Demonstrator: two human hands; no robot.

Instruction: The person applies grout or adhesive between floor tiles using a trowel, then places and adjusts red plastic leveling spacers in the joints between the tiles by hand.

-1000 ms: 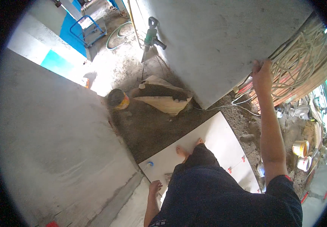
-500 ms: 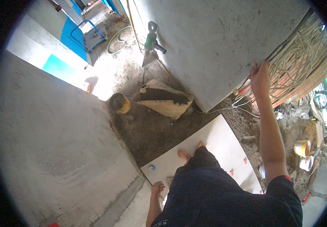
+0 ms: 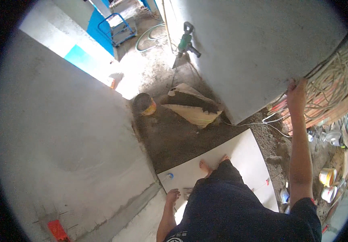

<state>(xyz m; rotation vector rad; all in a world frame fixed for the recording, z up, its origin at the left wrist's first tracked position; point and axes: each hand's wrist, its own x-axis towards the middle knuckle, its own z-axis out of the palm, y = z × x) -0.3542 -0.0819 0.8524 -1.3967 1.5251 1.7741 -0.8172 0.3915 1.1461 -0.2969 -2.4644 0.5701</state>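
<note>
My right hand (image 3: 297, 92) holds the edge of the grey plastered wall (image 3: 258, 60), beside a mass of pale cables (image 3: 330, 84). My left hand (image 3: 172, 195) hangs open and low at my side, fingers loosely bent, near a small blue-and-white round object (image 3: 170, 176) on the white tiles (image 3: 190, 163). I see my bare feet (image 3: 205, 166) on those tiles, below my dark shorts. A red tile clip (image 3: 267, 181) sits at a tile joint to the right.
Dark mortar floor (image 3: 162, 143) holds a yellow bucket (image 3: 145, 105) and torn sack (image 3: 194, 113). A green power mixer (image 3: 185, 42) leans against the wall. A blue trolley (image 3: 115, 30) stands down the passage. A low grey wall (image 3: 69, 133) runs left; buckets (image 3: 327, 177) sit right.
The whole scene has shifted rightward in the view as my head turned slightly. My right hand keeps its place on the wall edge; my left hand stays low.
</note>
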